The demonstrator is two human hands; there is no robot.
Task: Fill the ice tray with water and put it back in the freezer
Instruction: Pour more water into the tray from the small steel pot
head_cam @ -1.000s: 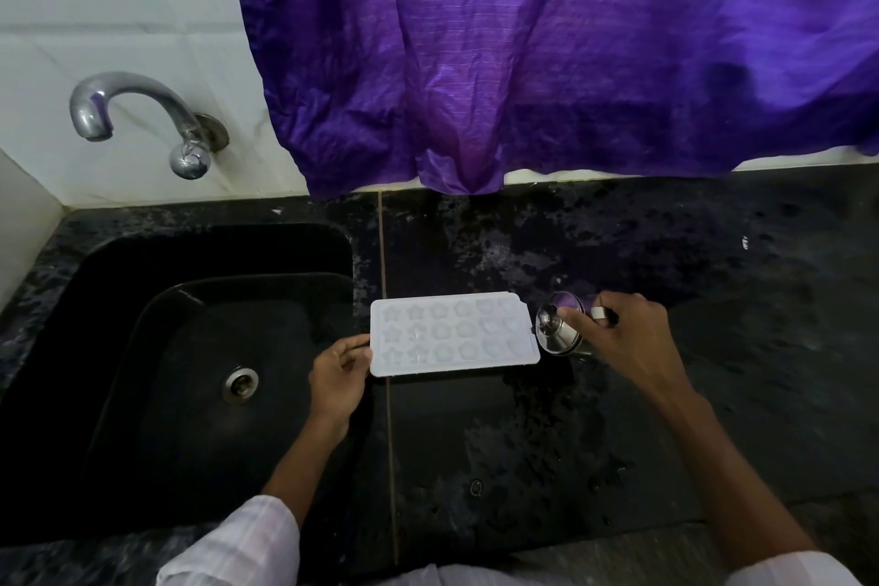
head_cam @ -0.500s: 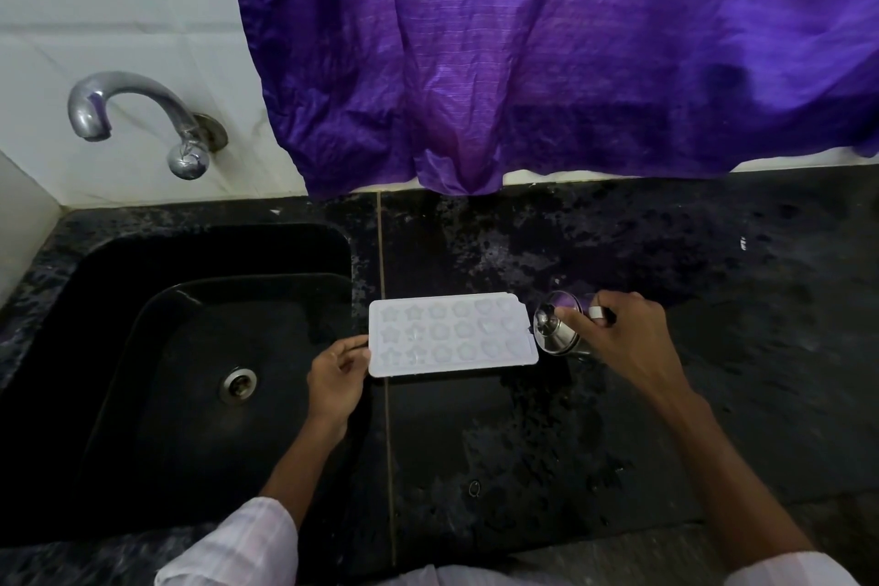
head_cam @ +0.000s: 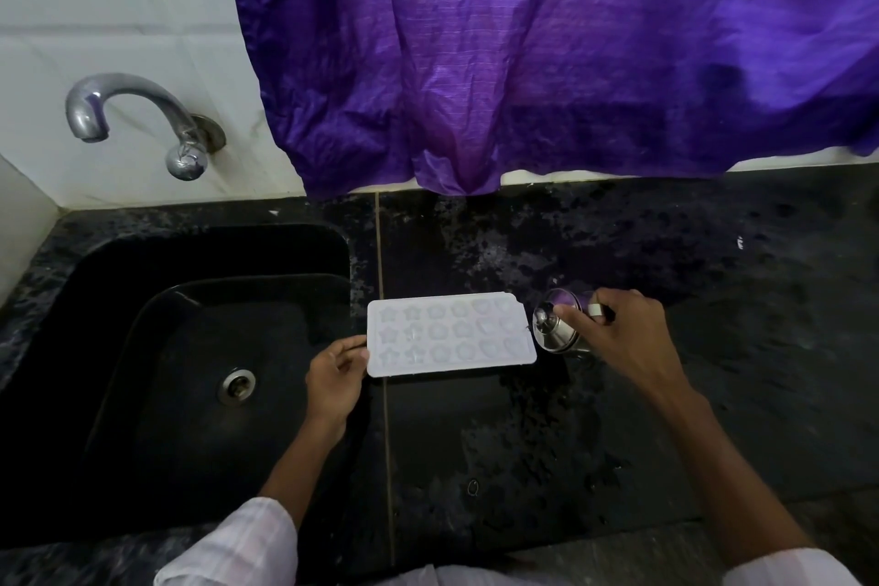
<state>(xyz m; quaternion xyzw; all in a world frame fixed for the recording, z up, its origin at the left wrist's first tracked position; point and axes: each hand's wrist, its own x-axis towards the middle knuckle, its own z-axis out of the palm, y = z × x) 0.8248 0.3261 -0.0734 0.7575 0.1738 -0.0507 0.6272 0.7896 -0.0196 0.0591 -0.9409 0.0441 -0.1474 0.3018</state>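
Ice tray [head_cam: 452,333] lying flat on the dark counter [head_cam: 713,395], just right of the sink [head_cam: 214,252].

At the sink's right rim, the left hand [head_cam: 335,378] pinches the white tray's left edge with curled fingers. Farther right of the sink, the right hand [head_cam: 623,338] grips a tilted steel cup [head_cam: 556,331] at the tray's far end. Behind the sink a tap [head_cam: 119,95] juts from the white wall; a purple curtain [head_cam: 547,62] hangs to its right.
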